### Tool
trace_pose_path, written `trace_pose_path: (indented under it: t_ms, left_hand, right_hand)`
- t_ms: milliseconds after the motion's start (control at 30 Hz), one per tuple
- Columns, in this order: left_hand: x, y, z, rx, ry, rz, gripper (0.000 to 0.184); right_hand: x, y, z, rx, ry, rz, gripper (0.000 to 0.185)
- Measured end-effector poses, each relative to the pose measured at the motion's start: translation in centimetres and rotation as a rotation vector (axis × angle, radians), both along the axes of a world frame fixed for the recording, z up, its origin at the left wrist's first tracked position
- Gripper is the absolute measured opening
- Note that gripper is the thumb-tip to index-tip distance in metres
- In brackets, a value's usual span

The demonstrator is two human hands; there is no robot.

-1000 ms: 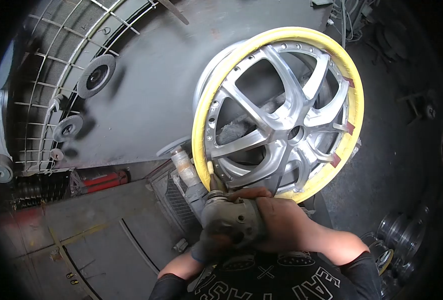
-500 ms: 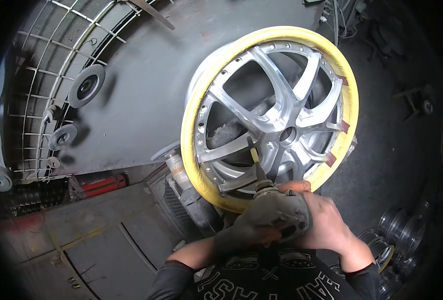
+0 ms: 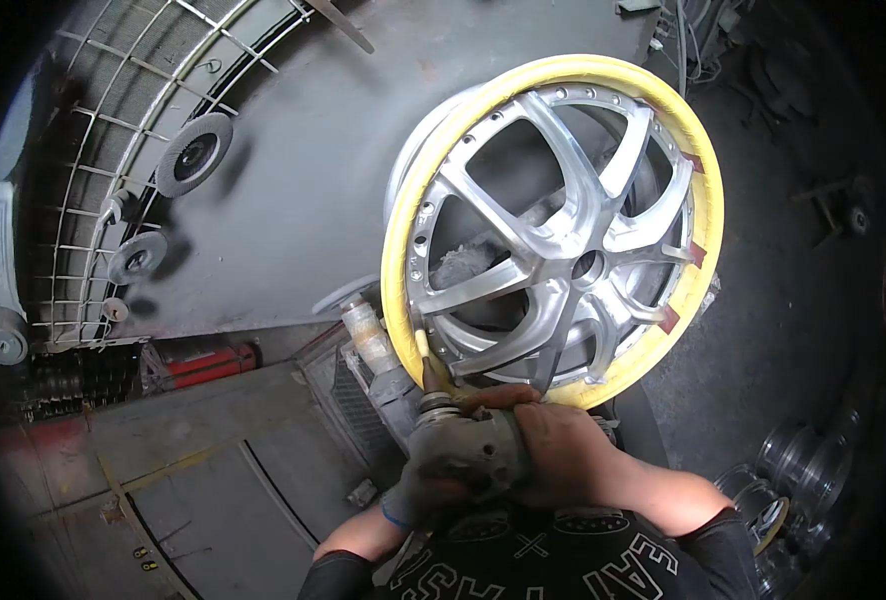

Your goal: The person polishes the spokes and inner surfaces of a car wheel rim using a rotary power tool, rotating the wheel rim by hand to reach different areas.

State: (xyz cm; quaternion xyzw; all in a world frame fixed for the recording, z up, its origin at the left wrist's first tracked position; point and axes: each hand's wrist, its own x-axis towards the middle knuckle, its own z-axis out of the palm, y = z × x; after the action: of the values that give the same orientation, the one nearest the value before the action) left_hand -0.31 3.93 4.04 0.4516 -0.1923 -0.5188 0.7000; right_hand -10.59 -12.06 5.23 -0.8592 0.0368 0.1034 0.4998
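Note:
A silver alloy wheel point(image 3: 593, 215), its outer rim wrapped in yellow tape point(image 3: 700, 190), stands tilted before me. Across its lower left edge reaches a die grinder point(image 3: 468, 445) with a thin shaft and a pale yellow tip point(image 3: 423, 343). The tip is at the inner edge of the taped rim, near a spoke end; contact is unclear. My left hand point(image 3: 423, 490), in a dark grey glove, is closed round the grinder's left side. My right hand point(image 3: 568, 445) grips the grinder from the right, fingers folded, with an orange-brown covering on one finger. Parts of both hands blur into the tool.
Round abrasive discs point(image 3: 195, 155) hang on a white wire grid point(image 3: 113, 170) at the left. A grey panel point(image 3: 293, 200) lies behind the wheel. Beside the rim stands a taped cylinder point(image 3: 368, 335). More wheels point(image 3: 803, 450) are stacked at lower right.
Both hands and the grinder have moved left and slightly down. Its tip went from a spoke near the hub to the lower left rim. The whole view has shifted a little.

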Motion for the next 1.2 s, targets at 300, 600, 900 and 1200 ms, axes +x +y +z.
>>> trace_pose_path:
  t_ms: [300, 600, 900, 1200]
  left_hand:
    - [-1.7, -2.8, -3.5, -0.091, -0.035, -0.296, 0.067]
    - [-3.4, -2.5, -5.2, 0.093, 0.108, -0.213, 0.069]
    - [-0.2, -0.5, -0.7, 0.045, -0.143, -0.107, 0.068]
    - [-0.5, -2.8, -1.1, 0.075, -0.273, -0.124, 0.065]
  right_hand:
    - [-3.5, -5.2, 1.5, -0.075, -0.167, -0.197, 0.057]
    - [-3.6, -5.9, 1.9, -0.048, -0.086, -0.227, 0.054]
    - [-0.6, -1.2, 0.0, -0.013, 0.044, 0.028, 0.053]
    - [-2.0, -3.0, 0.3, -0.001, -0.027, -0.069, 0.059]
